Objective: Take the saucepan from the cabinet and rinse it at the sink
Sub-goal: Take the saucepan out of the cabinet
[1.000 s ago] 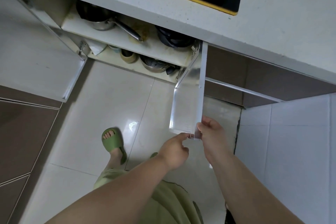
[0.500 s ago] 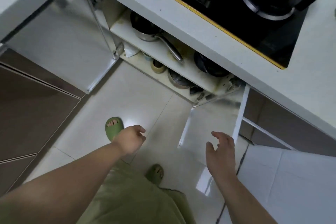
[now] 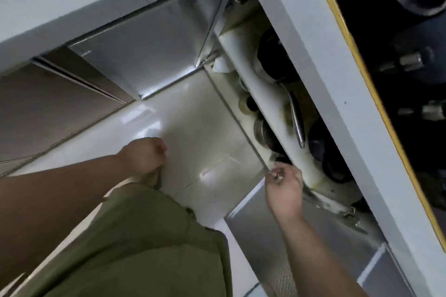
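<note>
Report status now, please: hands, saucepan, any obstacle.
Right hand open, reaching at the shelf edge, empty. Left hand closed, holding nothing visible. Saucepan on the upper shelf, handle toward the hand. Both cabinet doors open; path clear.

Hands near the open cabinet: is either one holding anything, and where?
Nothing is held. The right hand reaches toward the lower shelf edge; the left hand is a loose empty fist.

Place: I am looking down into a home kitchen.
Cooktop: I see a black gas hob (image 3: 410,60) with knobs, set in a pale countertop (image 3: 311,60).
Storage: I see an open cabinet (image 3: 243,65) below, its shelf holding a saucepan (image 3: 272,65) and dark pots.
Floor: I see glossy pale tiles (image 3: 193,128).
</note>
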